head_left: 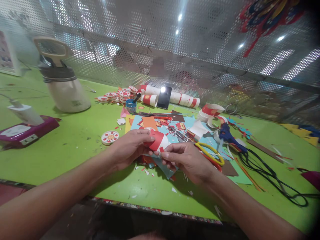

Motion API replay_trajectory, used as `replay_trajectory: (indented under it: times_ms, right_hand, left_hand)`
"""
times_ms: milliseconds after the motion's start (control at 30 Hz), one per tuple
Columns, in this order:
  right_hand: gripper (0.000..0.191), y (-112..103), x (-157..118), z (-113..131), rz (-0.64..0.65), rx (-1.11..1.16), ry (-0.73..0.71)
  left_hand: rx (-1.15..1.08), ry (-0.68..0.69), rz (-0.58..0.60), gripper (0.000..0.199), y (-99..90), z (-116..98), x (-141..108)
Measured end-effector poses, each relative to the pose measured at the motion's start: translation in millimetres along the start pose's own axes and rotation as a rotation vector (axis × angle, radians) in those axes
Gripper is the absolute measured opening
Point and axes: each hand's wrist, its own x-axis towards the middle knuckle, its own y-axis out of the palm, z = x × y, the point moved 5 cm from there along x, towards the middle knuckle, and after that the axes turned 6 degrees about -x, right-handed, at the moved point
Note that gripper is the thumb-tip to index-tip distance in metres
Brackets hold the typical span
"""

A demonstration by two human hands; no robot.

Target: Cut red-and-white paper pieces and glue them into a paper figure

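My left hand (pixel 131 145) grips a red-and-white curved paper piece (pixel 158 141) between thumb and fingers, above a pile of cut paper. At its lower right edge, my right hand (pixel 183 156) pinches a small red paper scrap (pixel 162 150); whether the scrap is attached to the larger piece I cannot tell. Scissors with yellow and red handles (pixel 211 153) lie just right of my right hand. Left of my left hand is a round white disc with red patches (pixel 110 137). Light blue paper sheets (pixel 163 168) spread beneath both hands.
A blue glue gun (pixel 228 136) with a black cord lies at right. Farther back are paper cups (pixel 150 100), a dark phone (pixel 164 97), a blue jar (pixel 131 106) and stacked discs (pixel 124 96). At left stand a large flask (pixel 65 83) and a purple power strip (pixel 30 131).
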Motion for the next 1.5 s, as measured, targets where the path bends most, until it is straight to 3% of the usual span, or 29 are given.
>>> replay_trajectory:
  times_ms: [400, 633, 767, 1000, 1500]
  right_hand:
    - [0.019, 1, 0, -1, 0.005, -0.017, 0.0]
    - [0.023, -10, -1, 8, -0.075, -0.085, -0.03]
    - [0.026, -13, 0, 7, -0.095, -0.131, -0.008]
    - [0.027, -7, -2, 4, -0.072, -0.159, -0.002]
    - [0.023, 1, -1, 6, -0.115, -0.19, -0.053]
  left_hand:
    - [-0.006, 0.003, 0.014, 0.014, -0.2, 1, 0]
    - [-0.007, 0.007, -0.041, 0.011, -3.8, 1, 2]
    - [-0.015, -0.004, -0.012, 0.012, -3.7, 1, 2]
    - [-0.053, -0.007, -0.039, 0.018, -3.0, 1, 1]
    - [0.012, -0.033, -0.042, 0.009, -3.7, 2, 1]
